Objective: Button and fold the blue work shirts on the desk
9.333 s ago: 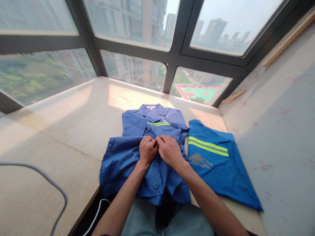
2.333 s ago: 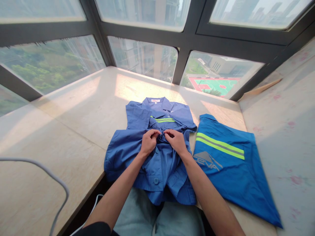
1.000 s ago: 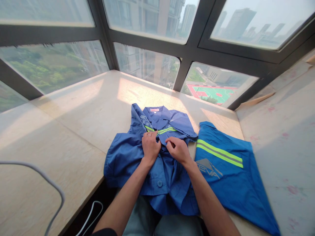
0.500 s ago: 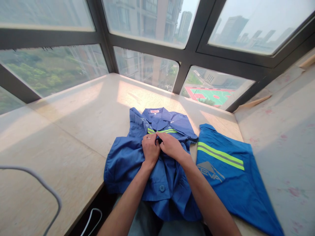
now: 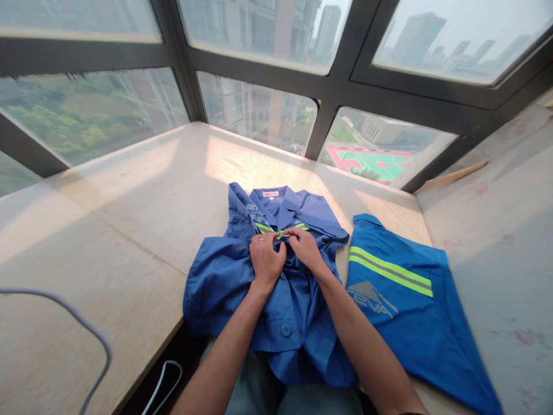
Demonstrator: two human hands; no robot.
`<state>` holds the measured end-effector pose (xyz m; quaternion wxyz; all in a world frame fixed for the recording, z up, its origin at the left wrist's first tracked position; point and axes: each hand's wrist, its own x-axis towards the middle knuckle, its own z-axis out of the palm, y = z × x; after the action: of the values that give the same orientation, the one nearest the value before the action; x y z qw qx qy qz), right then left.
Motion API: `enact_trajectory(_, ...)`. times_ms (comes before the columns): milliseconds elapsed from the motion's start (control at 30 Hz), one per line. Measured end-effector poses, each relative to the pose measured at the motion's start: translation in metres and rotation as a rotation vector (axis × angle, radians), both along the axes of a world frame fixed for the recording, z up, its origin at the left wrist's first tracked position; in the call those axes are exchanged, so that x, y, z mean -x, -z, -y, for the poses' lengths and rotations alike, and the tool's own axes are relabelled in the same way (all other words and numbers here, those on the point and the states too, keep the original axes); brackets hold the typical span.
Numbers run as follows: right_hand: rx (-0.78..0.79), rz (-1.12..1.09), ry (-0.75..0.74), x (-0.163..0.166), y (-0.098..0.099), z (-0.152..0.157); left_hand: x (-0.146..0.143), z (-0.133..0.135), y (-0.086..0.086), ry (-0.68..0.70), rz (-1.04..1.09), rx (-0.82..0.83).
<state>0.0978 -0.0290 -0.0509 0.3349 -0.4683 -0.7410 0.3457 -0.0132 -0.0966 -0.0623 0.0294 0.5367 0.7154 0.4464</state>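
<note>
A blue work jacket (image 5: 276,314) lies spread in front of me, collar toward the window, with its lower edge hanging over my lap. Both hands are at its front, by the yellow-green reflective stripe. My left hand (image 5: 266,259) wears a ring and pinches the front edge between thumb and fingers. Opposite it, my right hand (image 5: 305,250) grips the cloth with bent fingers, its fingertips close to the left ones. What lies right between the fingertips is partly hidden. A round blue button (image 5: 286,329) shows lower on the front.
A second, brighter blue garment (image 5: 425,328) with a reflective stripe and grey logo lies folded at right, by the papered wall (image 5: 496,276). A grey cable (image 5: 82,323) arches at left over the pale stone sill (image 5: 129,242). A white cable (image 5: 162,380) hangs below its edge.
My fingers have shifted a little up the jacket front, to the stripe. The right hand's fingers have moved slightly right and the stripe shows between the fingertips. The view has shifted slightly.
</note>
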Motion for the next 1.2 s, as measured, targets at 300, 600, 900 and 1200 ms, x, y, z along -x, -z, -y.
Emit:
enact_trajectory(300,0.390,-0.371,0.043,-0.010,-0.002,-0.010,0.000,0.003,-0.001,0.108,-0.126,0.017)
enact_trajectory(600,0.273,-0.333,-0.052,-0.008,-0.009,-0.003,-0.002,0.005,-0.004,0.142,-0.133,-0.010)
enact_trajectory(900,0.179,-0.298,-0.219,-0.021,-0.007,-0.005,0.002,0.003,-0.002,0.101,-0.002,-0.054)
enact_trajectory(1200,-0.183,-0.264,-0.152,-0.014,-0.005,-0.002,0.007,0.001,-0.002,0.122,0.070,-0.033)
